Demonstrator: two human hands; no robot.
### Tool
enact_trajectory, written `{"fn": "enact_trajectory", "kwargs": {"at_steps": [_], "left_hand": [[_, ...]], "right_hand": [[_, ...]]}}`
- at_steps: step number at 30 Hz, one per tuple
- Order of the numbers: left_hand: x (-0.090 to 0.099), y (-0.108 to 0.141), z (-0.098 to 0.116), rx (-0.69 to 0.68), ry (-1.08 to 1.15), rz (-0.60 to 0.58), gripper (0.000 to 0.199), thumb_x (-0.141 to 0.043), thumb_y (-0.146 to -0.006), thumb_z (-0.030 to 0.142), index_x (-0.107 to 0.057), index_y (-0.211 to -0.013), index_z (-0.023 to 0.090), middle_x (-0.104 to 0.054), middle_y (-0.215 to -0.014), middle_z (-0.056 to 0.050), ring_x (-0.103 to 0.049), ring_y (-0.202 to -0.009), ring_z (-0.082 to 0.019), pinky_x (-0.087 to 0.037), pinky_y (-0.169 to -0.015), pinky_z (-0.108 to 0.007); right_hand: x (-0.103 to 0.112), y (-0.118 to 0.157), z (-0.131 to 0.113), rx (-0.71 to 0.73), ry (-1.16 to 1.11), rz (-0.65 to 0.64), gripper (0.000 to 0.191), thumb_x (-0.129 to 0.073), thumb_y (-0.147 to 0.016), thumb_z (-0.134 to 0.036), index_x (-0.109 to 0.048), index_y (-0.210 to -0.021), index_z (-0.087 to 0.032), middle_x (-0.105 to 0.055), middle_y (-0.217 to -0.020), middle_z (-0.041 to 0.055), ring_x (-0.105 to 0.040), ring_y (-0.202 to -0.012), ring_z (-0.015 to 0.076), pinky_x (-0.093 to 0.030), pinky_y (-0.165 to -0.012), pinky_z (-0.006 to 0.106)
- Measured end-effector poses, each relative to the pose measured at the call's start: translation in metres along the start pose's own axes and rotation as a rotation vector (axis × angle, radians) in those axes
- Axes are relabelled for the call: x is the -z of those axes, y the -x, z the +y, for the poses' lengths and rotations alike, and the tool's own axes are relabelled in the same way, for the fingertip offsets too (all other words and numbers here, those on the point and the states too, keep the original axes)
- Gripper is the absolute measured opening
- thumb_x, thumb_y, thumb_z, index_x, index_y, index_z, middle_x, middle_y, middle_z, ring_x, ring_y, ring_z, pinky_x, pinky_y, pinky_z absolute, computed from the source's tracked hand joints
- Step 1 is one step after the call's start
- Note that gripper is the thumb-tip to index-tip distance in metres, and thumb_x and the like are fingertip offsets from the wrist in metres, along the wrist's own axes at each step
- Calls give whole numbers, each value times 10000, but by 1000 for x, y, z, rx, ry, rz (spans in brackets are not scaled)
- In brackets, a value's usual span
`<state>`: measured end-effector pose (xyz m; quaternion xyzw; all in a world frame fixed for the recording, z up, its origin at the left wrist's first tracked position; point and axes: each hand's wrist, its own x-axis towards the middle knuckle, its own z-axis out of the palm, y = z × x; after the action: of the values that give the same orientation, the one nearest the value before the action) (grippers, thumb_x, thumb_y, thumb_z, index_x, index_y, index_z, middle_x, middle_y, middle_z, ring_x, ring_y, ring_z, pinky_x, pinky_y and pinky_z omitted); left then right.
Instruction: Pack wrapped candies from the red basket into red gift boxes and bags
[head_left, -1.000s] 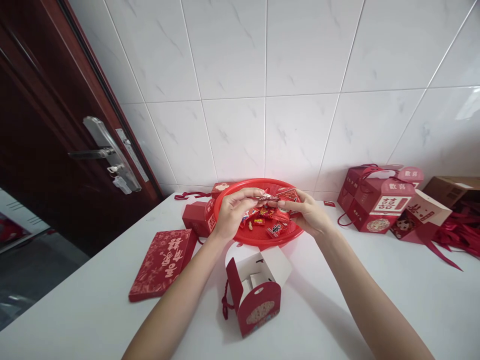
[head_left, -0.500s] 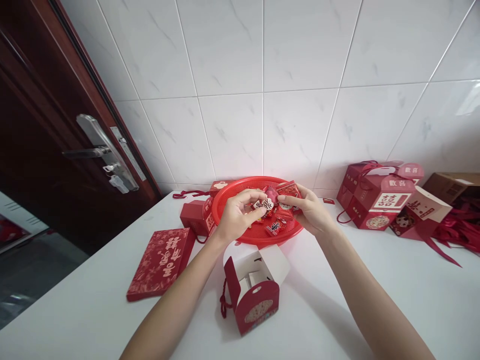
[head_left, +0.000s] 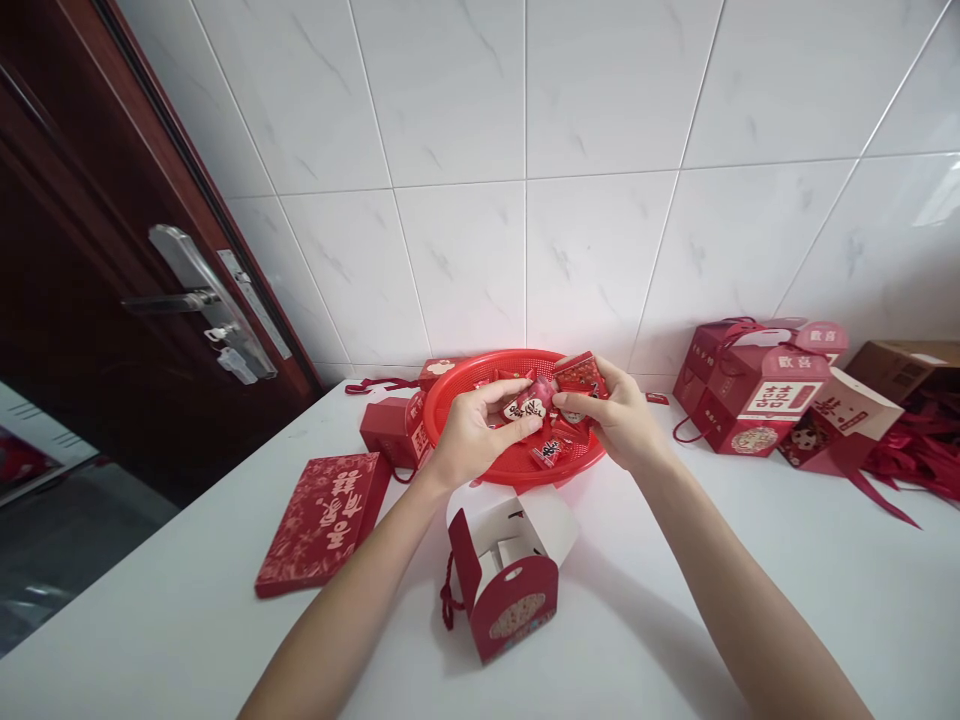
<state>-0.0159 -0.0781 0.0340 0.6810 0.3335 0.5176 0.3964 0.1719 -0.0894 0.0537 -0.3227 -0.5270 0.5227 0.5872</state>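
Head cam: I see a wrapped sweet (head_left: 526,408), pale label w/ dark lettering, in the L hand (head_left: 471,435), above the red basket (head_left: 433,422). L fingers are nearly closed, thumb & forefinger pinching it. R hand (head_left: 628,420) has its thumb & fingers closed on a red packet (head_left: 579,374), also over the basket, R side. Btwn the two hands sits a pink sweet (head_left: 541,388); I can't tell which hand bears it. More sweets lie in the basket, incl. a loose sweet (head_left: 553,450) near its front rim.

Just in front, an open box (head_left: 517,615) stands on the white worktop (head_left: 187,630), flaps spread, dark red cord (head_left: 449,600) at its L side. Flat red box (head_left: 322,525) w/ pale lettering is L of that; a small red box (head_left: 390,435) is beside the basket. Far R: red gift boxes (head_left: 772,405), red ribbon (head_left: 919,462) & a brown carton (head_left: 900,378) nr the tiled wall (head_left: 600,90). Dark door (head_left: 67,250) at L.
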Motion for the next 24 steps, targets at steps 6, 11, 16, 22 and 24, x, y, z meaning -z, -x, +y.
{"fn": "enact_trajectory", "kwargs": {"at_steps": [6,11,16,22,24], "left_hand": [[3,2,-5,-75,-117,-4,485,-805,-780,337,-718,-1233,186,-753,-1156,-87,-708,-1060,-273,-579,-949,-384],[3,4,-3,-135,-218,17,488,-798,-783,346,-708,-1243,211,-733,-1219,-69,-684,-1123,-263,-575,-970,-365],[-1,8,7,-160,-362,45,487,-765,-785,329,-695,-1241,174,-756,-1146,-76,-719,-1022,-252,-604,-904,-373],[-7,13,15,-169,-377,89,535,-801,-766,377,-703,-1238,146,-758,-1153,-97,-719,-1036,-281,-605,-909,-394],[-7,13,14,-145,-336,93,532,-798,-776,388,-706,-1241,146,-761,-1142,-96,-725,-1008,-277,-607,-902,-399]], "right_hand": [[-1,0,0,-59,-68,-4,321,-850,-587,-214,-674,-855,-204,-693,-758,-13,-625,-671,164,-507,-657,316],[1,0,1,-46,-57,-17,327,-845,-585,-224,-664,-856,-196,-685,-748,-17,-611,-646,149,-497,-620,290],[2,2,1,40,54,-19,294,-826,-647,-255,-643,-866,-183,-671,-756,-17,-585,-620,126,-476,-586,267],[-3,7,-5,125,187,3,244,-790,-698,-253,-629,-869,-188,-679,-795,-3,-595,-637,131,-484,-575,263],[-4,9,-8,133,203,-6,238,-782,-703,-246,-626,-873,-189,-681,-803,0,-601,-647,134,-492,-581,264]]}}
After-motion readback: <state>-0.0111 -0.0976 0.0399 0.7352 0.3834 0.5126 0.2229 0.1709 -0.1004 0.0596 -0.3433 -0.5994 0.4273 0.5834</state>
